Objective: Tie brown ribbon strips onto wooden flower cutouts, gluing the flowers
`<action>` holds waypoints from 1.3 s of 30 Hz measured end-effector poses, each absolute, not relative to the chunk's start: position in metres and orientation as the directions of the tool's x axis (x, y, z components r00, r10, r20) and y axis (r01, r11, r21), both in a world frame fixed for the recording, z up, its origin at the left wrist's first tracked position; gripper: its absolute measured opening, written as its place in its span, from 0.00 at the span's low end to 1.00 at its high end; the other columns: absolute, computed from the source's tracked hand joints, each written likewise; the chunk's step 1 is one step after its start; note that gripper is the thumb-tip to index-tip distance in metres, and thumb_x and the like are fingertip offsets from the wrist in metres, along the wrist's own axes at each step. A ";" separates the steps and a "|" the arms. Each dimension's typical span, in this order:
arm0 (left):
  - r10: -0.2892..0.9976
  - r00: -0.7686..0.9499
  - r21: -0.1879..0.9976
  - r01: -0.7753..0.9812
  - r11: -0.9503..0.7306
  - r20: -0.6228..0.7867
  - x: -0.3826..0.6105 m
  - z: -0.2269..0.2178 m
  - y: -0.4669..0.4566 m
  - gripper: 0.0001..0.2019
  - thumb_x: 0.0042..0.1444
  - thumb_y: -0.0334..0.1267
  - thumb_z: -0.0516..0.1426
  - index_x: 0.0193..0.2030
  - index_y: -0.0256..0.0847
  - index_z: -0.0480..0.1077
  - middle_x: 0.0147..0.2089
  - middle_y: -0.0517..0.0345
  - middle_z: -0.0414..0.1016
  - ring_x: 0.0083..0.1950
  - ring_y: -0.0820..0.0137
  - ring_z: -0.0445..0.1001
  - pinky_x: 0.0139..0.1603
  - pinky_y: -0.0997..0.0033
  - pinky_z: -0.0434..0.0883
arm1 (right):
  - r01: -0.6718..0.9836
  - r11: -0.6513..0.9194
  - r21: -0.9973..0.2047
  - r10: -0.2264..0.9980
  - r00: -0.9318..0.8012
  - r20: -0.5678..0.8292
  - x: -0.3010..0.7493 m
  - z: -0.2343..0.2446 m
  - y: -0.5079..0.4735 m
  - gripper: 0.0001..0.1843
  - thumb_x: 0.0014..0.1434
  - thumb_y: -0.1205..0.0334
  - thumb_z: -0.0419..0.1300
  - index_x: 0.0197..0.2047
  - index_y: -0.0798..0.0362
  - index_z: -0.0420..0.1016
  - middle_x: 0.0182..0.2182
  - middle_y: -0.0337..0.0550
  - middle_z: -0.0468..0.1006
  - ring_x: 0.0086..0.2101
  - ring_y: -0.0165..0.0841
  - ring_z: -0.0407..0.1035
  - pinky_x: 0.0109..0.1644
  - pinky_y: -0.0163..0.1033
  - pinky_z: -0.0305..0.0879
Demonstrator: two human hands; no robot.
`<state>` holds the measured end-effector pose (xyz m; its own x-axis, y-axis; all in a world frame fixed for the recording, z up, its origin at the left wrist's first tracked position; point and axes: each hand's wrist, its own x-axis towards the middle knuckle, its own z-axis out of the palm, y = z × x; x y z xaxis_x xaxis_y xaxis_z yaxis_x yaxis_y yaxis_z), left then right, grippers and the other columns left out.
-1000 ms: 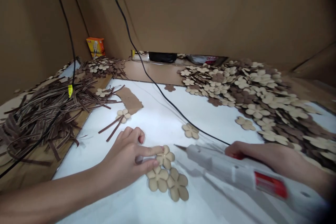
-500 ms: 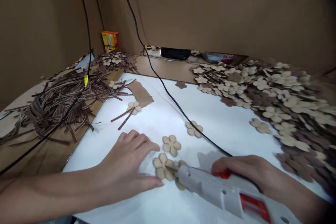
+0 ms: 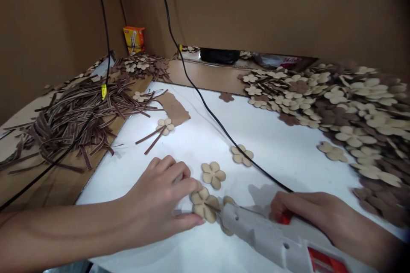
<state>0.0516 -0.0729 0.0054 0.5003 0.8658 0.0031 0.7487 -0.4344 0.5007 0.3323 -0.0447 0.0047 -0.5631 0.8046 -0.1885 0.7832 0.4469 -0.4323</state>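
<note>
Under the left hand point(image 3: 156, 196), the beige flower cutouts point(image 3: 203, 207) are matt, slightly rough cardboard; in the right hand point(image 3: 304, 213), the white hot glue gun point(image 3: 262, 232) is smooth plastic.

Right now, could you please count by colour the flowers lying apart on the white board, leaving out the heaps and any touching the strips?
Cream flowers: 6, one partly hidden under the glue gun
Brown flowers: 1
Total: 7

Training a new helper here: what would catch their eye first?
A big heap of tan and brown flower cutouts covers the right of the white work surface. A tangle of dark striped strips lies at left, and in front the right hand grips a white glue gun.
</note>
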 end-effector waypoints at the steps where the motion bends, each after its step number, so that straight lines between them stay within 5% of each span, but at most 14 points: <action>1: 0.864 0.503 0.495 0.751 -0.436 -0.002 0.052 0.006 -0.073 0.14 0.50 0.45 0.59 0.42 0.44 0.69 0.42 0.56 0.68 0.41 0.64 0.60 0.41 0.62 0.58 | 0.783 0.423 -0.457 0.795 -0.563 -0.229 0.332 0.006 -0.044 0.09 0.50 0.54 0.49 0.24 0.45 0.66 0.20 0.37 0.71 0.21 0.35 0.66 0.25 0.39 0.62; 14: 0.850 0.526 0.490 0.744 -0.454 -0.011 0.052 0.006 -0.074 0.10 0.53 0.43 0.56 0.42 0.47 0.68 0.40 0.56 0.63 0.40 0.66 0.60 0.40 0.63 0.56 | 0.802 0.364 -0.473 0.791 -0.534 -0.297 0.331 0.014 -0.043 0.09 0.49 0.67 0.47 0.25 0.46 0.66 0.22 0.36 0.71 0.23 0.33 0.66 0.28 0.36 0.59; 32: 0.861 0.506 0.517 0.751 -0.410 -0.053 0.054 0.007 -0.072 0.08 0.51 0.42 0.58 0.37 0.44 0.67 0.37 0.59 0.62 0.38 0.67 0.59 0.39 0.64 0.55 | 0.841 0.295 -0.454 0.805 -0.475 -0.355 0.331 0.016 -0.042 0.12 0.49 0.69 0.46 0.25 0.45 0.66 0.23 0.38 0.72 0.23 0.34 0.65 0.29 0.37 0.58; 39: 0.858 0.511 0.513 0.753 -0.412 -0.060 0.054 0.007 -0.072 0.08 0.51 0.42 0.57 0.38 0.45 0.67 0.37 0.58 0.63 0.38 0.67 0.59 0.39 0.64 0.54 | 0.813 0.351 -0.465 0.767 -0.534 -0.356 0.330 0.018 -0.040 0.05 0.49 0.66 0.51 0.26 0.46 0.64 0.23 0.37 0.71 0.23 0.33 0.64 0.28 0.37 0.57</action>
<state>0.0542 -0.0720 0.0074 0.5106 0.8577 -0.0604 0.7531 -0.4122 0.5128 0.3300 -0.0397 0.0178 -0.5344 0.7667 -0.3557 0.8128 0.3507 -0.4651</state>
